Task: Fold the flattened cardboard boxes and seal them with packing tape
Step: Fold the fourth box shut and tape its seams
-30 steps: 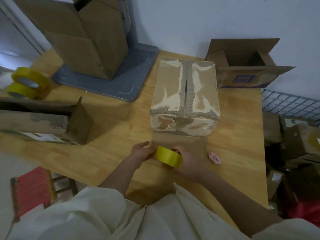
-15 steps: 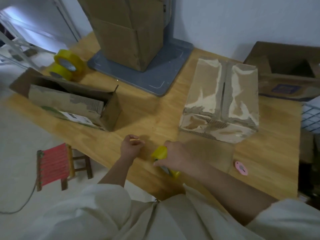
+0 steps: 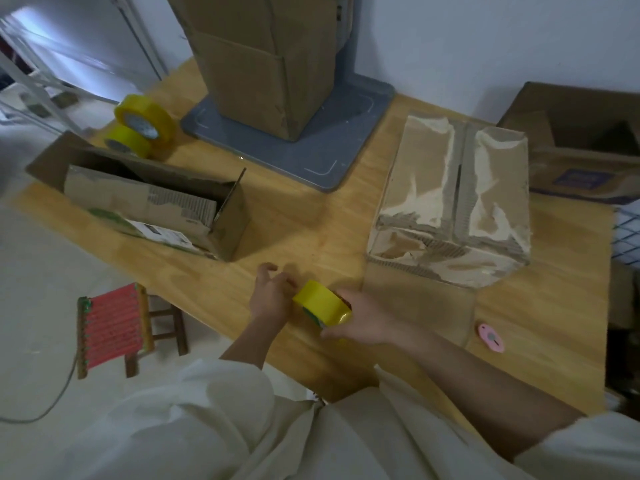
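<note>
A yellow tape roll (image 3: 322, 303) sits just above the wooden table (image 3: 304, 216), near its front edge. My right hand (image 3: 363, 320) grips the roll from the right side. My left hand (image 3: 270, 292) is at the roll's left edge with its fingers curled against it. A folded cardboard box (image 3: 453, 202) with torn, peeling faces stands shut behind the roll, to the right. One flap of it lies flat on the table toward me. Another cardboard box (image 3: 145, 192) lies on its side at the left, open at the end.
Two more yellow tape rolls (image 3: 142, 126) are stacked at the table's far left. A tall box (image 3: 263, 60) stands on a grey base (image 3: 311, 140). An open box (image 3: 581, 147) is at far right. A pink cutter (image 3: 491, 337) lies right of my forearm. A red stool (image 3: 114, 327) stands below.
My head has turned left, so the view has shifted. My left hand left the roll, then came back to its left edge. My right hand kept hold of the roll.
</note>
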